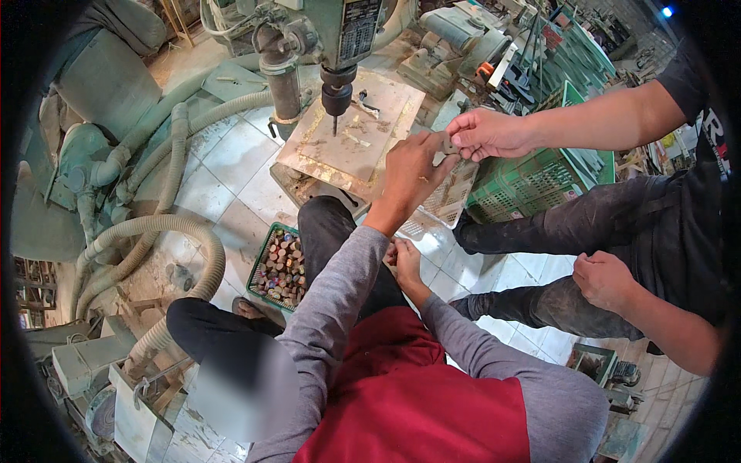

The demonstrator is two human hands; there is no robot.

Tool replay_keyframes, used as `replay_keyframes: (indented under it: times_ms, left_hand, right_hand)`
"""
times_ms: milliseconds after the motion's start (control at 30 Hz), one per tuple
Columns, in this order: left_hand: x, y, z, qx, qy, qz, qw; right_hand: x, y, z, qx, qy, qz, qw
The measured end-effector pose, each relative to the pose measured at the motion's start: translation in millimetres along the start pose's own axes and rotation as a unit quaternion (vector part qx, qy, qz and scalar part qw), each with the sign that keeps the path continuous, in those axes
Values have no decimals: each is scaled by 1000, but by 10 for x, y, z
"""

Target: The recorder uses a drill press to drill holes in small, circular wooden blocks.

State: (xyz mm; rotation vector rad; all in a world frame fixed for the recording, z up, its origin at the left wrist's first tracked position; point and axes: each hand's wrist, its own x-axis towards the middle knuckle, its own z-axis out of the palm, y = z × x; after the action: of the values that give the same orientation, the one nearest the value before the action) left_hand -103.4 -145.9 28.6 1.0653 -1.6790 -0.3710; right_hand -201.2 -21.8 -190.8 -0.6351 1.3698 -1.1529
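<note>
Reaching forward past the drill press table, my left hand pinches a small flat greyish-brown piece. A co-worker's hand grips the same piece from the right, so both of us touch it. My right hand is lower, beside my thigh, its fingers curled; what lies in them, if anything, is hidden. Above the dusty board on the table hangs the drill chuck with its bit pointing down, clear of the wood.
A green basket of small round wooden pieces stands on the tiles by my leg. A white basket and a green crate are on the right, near the co-worker's legs. Ribbed hoses curl across the left floor.
</note>
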Motion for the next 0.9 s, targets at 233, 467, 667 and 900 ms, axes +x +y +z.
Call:
replay_keyframes:
  times_ms: [233, 467, 667, 900]
  left_hand:
    - [58, 56, 60, 9, -13, -12, 1000]
    - [-434, -206, -382, -75, 62, -51, 994]
    - [-1608, -1144, -1841, 137, 23, -182, 973]
    - [-2906, -1762, -2899, 277, -211, -393, 851]
  right_hand:
    - [22, -9, -5, -3, 8, 43, 999]
    - [-18, -95, -35, -39, -8, 32, 999]
    - [-49, -265, 282, -238, -25, -127, 963]
    - [-358, -645, 1223, -166, -240, -166, 942]
